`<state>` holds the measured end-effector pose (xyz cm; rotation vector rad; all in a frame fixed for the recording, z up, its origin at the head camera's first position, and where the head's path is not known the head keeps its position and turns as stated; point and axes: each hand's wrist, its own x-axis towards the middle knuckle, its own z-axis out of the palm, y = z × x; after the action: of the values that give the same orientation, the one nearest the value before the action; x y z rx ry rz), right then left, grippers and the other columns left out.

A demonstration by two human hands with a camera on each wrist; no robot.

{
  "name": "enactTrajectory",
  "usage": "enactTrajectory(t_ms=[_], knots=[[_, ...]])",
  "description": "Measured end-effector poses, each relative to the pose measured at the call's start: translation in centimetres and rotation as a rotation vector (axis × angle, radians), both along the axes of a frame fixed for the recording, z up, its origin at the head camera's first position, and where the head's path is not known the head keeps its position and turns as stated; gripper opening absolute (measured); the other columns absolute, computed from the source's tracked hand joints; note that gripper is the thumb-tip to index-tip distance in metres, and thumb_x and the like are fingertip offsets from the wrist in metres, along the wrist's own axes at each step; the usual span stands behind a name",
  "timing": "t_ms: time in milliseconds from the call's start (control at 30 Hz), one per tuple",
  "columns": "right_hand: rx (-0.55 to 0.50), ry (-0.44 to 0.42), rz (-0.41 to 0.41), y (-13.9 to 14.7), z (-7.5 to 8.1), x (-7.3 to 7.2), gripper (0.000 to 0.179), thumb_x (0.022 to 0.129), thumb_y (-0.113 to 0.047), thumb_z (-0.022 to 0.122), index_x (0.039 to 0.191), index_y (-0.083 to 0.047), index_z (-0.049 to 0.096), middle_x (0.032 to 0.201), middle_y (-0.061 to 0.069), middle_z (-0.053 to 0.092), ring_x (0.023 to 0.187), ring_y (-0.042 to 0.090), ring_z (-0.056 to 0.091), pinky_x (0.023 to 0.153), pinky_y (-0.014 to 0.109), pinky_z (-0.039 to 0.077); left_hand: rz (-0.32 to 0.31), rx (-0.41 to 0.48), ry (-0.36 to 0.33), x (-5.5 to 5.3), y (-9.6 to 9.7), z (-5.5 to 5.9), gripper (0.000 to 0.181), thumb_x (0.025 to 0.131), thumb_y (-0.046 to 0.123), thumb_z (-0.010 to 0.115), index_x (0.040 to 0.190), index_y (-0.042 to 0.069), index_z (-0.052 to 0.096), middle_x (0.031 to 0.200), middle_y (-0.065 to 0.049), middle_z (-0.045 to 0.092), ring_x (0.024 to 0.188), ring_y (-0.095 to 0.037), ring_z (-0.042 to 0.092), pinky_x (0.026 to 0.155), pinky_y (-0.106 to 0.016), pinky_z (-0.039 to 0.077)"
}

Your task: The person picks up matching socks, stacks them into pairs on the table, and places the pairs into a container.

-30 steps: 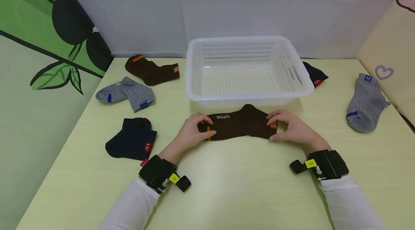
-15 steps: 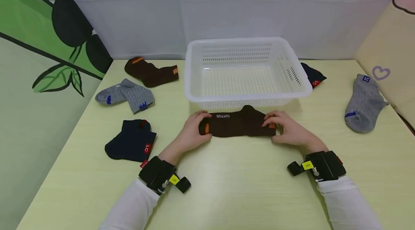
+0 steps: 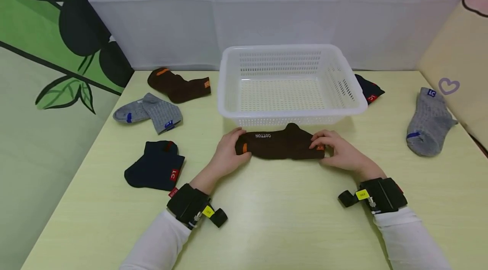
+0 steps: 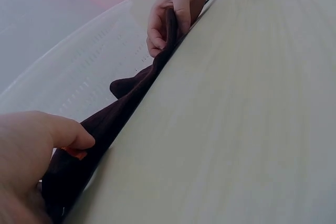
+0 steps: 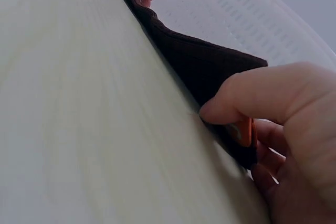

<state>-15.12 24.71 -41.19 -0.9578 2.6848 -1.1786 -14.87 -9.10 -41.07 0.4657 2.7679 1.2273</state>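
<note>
A brown sock [image 3: 278, 145] with white COTTON lettering and orange patches lies stretched sideways in front of the basket. My left hand [image 3: 228, 153] pinches its left end. At the sock's right end, by the orange LC tag, my right hand [image 3: 340, 151] grips the fabric. In the right wrist view the right thumb [image 5: 231, 100] lies over the cloth, with fingers behind the orange tag. The left wrist view has the sock [image 4: 123, 103] running between both hands, its far end raised off the table in the right hand's grasp.
A white perforated basket [image 3: 291, 114] stands just behind the sock. On the left lie another brown sock [image 3: 179, 86], grey socks [image 3: 160, 111] and a dark navy sock [image 3: 154, 166]. A navy sock [image 3: 369, 88] shows beside the basket, and a grey sock [image 3: 428, 124] lies far right.
The sock's left end has shifted slightly up, and its lower edge now lies straighter. The left fingers have moved back over its end; the right hand has moved only slightly.
</note>
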Motion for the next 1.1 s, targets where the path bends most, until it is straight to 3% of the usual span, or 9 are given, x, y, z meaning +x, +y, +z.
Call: enactTrajectory(t_ms=[167, 367, 400, 467, 600, 700, 900, 1000, 1100], knots=[[-0.014, 0.014, -0.01, -0.1, -0.1, 0.0, 0.032, 0.072, 0.012, 0.065, 0.098, -0.006, 0.067, 0.114, 0.015, 0.055, 0.107, 0.026, 0.044, 0.088, 0.026, 0.032, 0.002, 0.016, -0.002, 0.2, 0.0, 0.1, 0.066, 0.076, 0.008, 0.064, 0.137, -0.003, 0.042, 0.149, -0.02, 0.033, 0.136, -0.039, 0.03, 0.11, -0.053, 0.025], [-0.059, 0.062, -0.049, -0.2, -0.1, -0.1, 0.025, 0.079, 0.013, 0.06, 0.096, -0.003, 0.068, 0.107, 0.015, 0.062, 0.102, 0.019, 0.051, 0.088, 0.019, 0.035, 0.066, 0.113, 0.001, 0.3, 0.0, 0.0, 0.043, 0.078, 0.003, 0.063, 0.121, 0.0, 0.058, 0.131, -0.019, 0.053, 0.126, -0.034, 0.045, 0.105, -0.046, 0.035], [-0.067, 0.078, -0.06, -0.2, -0.2, -0.1, 0.024, 0.079, 0.014, 0.06, 0.095, -0.002, 0.068, 0.104, 0.016, 0.063, 0.1, 0.018, 0.052, 0.087, 0.017, 0.036, 0.091, 0.139, -0.012, 0.2, 0.1, 0.0, 0.037, 0.08, 0.005, 0.063, 0.117, 0.002, 0.061, 0.127, -0.017, 0.057, 0.114, -0.029, 0.054, 0.099, -0.042, 0.041], [-0.07, 0.055, -0.102, -0.3, -0.1, -0.1, 0.019, 0.082, 0.01, 0.062, 0.096, -0.002, 0.068, 0.102, 0.015, 0.064, 0.097, 0.009, 0.052, 0.085, 0.016, 0.037, 0.142, 0.191, -0.05, 0.2, 0.2, 0.0, 0.028, 0.085, 0.009, 0.064, 0.112, 0.004, 0.063, 0.12, -0.015, 0.061, 0.089, -0.022, 0.06, 0.083, -0.035, 0.047], [-0.057, -0.121, -0.235, -0.5, 0.5, 0.2, 0.009, 0.092, -0.004, 0.058, 0.097, 0.001, 0.064, 0.098, 0.013, 0.062, 0.088, 0.002, 0.05, 0.079, 0.016, 0.04, 0.186, 0.238, -0.066, 0.1, 0.3, 0.0, 0.026, 0.09, 0.017, 0.063, 0.113, 0.004, 0.063, 0.111, -0.014, 0.065, 0.069, -0.017, 0.053, 0.066, -0.029, 0.045], [-0.051, -0.227, -0.302, -0.6, 0.9, 0.4, 0.019, 0.097, -0.013, 0.052, 0.098, 0.004, 0.061, 0.095, 0.011, 0.059, 0.083, 0.003, 0.048, 0.076, 0.018, 0.04, 0.167, 0.237, -0.052, 0.2, 0.3, 0.1, 0.028, 0.093, 0.019, 0.061, 0.115, 0.002, 0.062, 0.111, -0.014, 0.065, 0.095, -0.025, 0.06, 0.082, -0.037, 0.049], [-0.095, -0.205, -0.312, -0.7, 1.1, 0.2, 0.021, 0.099, -0.016, 0.049, 0.096, 0.002, 0.059, 0.083, 0.002, 0.051, 0.079, 0.007, 0.044, 0.071, 0.02, 0.035, 0.107, 0.274, -0.067, 0.2, 0.4, 0.2, 0.032, 0.09, 0.015, 0.065, 0.118, 0.002, 0.06, 0.12, -0.015, 0.062, 0.119, -0.03, 0.054, 0.099, -0.045, 0.042], [-0.155, -0.214, -0.318, -0.7, 1.1, 0.3, 0.022, 0.1, -0.016, 0.048, 0.098, 0.003, 0.058, 0.083, -0.005, 0.053, 0.08, 0.004, 0.045, 0.072, 0.018, 0.036, 0.092, 0.312, -0.084, 0.2, 0.5, 0.3, 0.031, 0.089, 0.013, 0.066, 0.117, 0.002, 0.06, 0.117, -0.016, 0.064, 0.115, -0.027, 0.057, 0.097, -0.042, 0.043], [-0.247, -0.25, -0.341, -0.7, 1.1, 0.3, 0.022, 0.1, -0.016, 0.048, 0.103, 0.004, 0.057, 0.084, -0.013, 0.055, 0.08, 0.002, 0.047, 0.071, 0.017, 0.038, 0.122, 0.37, -0.086, 0.2, 0.5, 0.2, 0.023, 0.091, 0.011, 0.062, 0.111, -0.001, 0.061, 0.101, -0.015, 0.069, 0.093, -0.017, 0.063, 0.082, -0.031, 0.048]])
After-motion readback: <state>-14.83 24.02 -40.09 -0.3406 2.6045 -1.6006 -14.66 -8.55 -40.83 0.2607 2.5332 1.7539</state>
